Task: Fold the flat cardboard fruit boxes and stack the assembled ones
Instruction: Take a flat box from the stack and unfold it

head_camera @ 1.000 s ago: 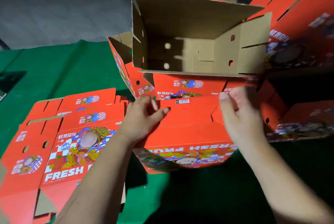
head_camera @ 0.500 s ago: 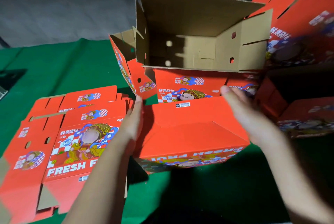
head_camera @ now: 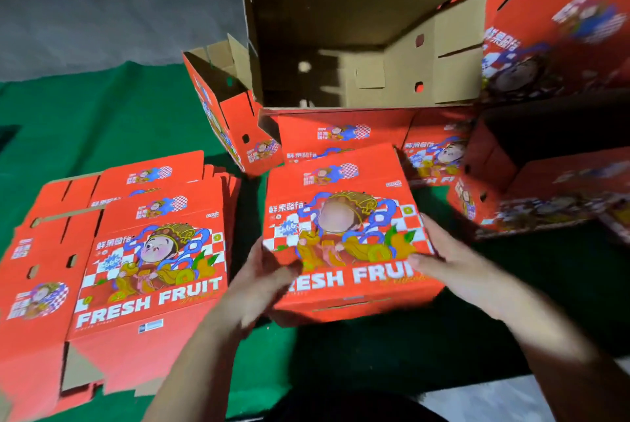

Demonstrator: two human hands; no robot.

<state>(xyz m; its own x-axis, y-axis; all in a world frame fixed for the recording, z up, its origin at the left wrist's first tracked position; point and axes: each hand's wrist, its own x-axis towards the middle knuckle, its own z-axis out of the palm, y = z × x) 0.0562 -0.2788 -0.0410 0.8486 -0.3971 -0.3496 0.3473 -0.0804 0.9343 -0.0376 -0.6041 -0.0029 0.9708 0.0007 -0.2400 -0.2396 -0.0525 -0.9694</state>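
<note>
Left of the box (head_camera: pixel 344 234), the flat stack (head_camera: pixel 136 258) lies untouched. The box, plain panel up half a second ago, now shows its printed face; left hand (head_camera: pixel 262 282) and right hand (head_camera: pixel 453 264) grip its near corners. Likely assembled, ready for the open box (head_camera: pixel 358 46) behind.

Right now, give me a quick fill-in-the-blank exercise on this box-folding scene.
1. The box held in both hands reads FRESH ____.
2. The flat unfolded boxes lie on the person's ____ side.
3. The cloth under the boxes is ____.
4. The open box on the stack shows its ____ cardboard inside.

Missing words: FRUIT; left; green; brown
</note>
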